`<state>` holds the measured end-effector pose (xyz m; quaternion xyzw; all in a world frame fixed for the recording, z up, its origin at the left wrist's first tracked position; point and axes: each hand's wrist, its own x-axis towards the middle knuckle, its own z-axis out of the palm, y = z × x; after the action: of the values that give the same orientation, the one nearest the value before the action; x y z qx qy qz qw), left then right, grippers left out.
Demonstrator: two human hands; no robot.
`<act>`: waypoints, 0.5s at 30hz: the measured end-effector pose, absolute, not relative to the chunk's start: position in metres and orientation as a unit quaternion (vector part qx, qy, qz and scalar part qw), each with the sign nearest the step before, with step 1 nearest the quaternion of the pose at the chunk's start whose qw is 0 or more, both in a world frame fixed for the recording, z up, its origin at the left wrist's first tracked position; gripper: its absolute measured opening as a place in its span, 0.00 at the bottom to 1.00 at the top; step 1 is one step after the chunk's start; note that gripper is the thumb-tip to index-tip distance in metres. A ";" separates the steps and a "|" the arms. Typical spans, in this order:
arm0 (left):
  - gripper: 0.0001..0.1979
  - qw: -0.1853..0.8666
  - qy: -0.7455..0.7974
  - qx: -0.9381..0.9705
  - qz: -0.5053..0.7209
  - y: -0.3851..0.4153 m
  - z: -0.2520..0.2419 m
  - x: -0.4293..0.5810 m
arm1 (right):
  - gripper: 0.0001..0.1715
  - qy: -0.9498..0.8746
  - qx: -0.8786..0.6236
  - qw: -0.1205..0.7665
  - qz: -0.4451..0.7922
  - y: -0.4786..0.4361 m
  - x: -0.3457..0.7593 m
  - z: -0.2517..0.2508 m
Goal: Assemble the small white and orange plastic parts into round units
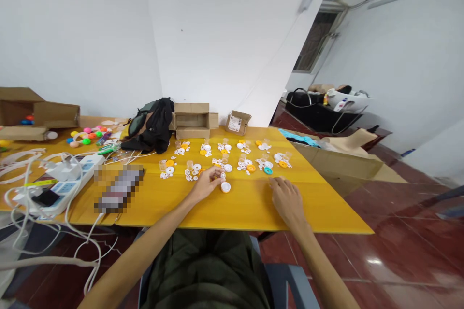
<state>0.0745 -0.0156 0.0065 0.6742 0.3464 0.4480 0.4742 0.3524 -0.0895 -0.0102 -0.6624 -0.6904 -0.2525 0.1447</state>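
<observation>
The white cap [225,187] sits on the yellow table [246,210] just in front of you, touching or just beside the fingertips of your left hand [206,183]. Those fingers are curled in and pinched on a small white part [222,176], too small to make out further. Your right hand [287,198] lies flat and spread on the table, holding nothing, well apart from the cap. Judging by this, only this one cap is being worked on. Beyond your hands, the little clusters of parts [224,157], white and orange discs, clear cups and one teal disc [268,170], lie in two loose rows and look unassembled, so most of the work seems left. Farther back stand cardboard boxes [192,120] and a black bag [152,128].
</observation>
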 end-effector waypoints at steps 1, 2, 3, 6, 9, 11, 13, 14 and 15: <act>0.10 0.483 0.343 0.668 0.450 -0.015 0.006 0.074 | 0.21 -0.691 -0.665 0.129 -0.251 -0.090 0.353 -0.009; 0.11 0.491 0.341 0.663 0.451 -0.015 0.006 0.074 | 0.20 -0.692 -0.669 0.115 -0.247 -0.089 0.353 -0.007; 0.11 0.498 0.338 0.659 0.451 -0.015 0.006 0.074 | 0.19 -0.692 -0.672 0.103 -0.241 -0.089 0.352 -0.005; 0.12 0.520 0.327 0.647 0.452 -0.015 0.007 0.073 | 0.20 -0.697 -0.680 0.076 -0.214 -0.088 0.353 0.001; 0.13 0.535 0.307 0.637 0.461 -0.015 0.009 0.072 | 0.21 -0.704 -0.681 0.069 -0.188 -0.086 0.354 0.004; 0.14 0.541 0.299 0.632 0.467 -0.015 0.010 0.072 | 0.20 -0.707 -0.682 0.083 -0.168 -0.085 0.352 0.005; 0.14 0.547 0.299 0.626 0.469 -0.014 0.011 0.073 | 0.17 -0.709 -0.681 0.120 -0.141 -0.082 0.347 0.004; 0.14 0.550 0.301 0.623 0.468 -0.014 0.011 0.073 | 0.15 -0.711 -0.676 0.149 -0.123 -0.081 0.343 0.004; 0.15 0.553 0.304 0.619 0.468 -0.014 0.011 0.073 | 0.13 -0.714 -0.668 0.184 -0.101 -0.078 0.339 0.003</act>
<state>0.0730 -0.0142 0.0109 0.6191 0.3040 0.4678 0.5526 0.3387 -0.0784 0.0035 -0.6682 -0.7138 -0.1010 0.1842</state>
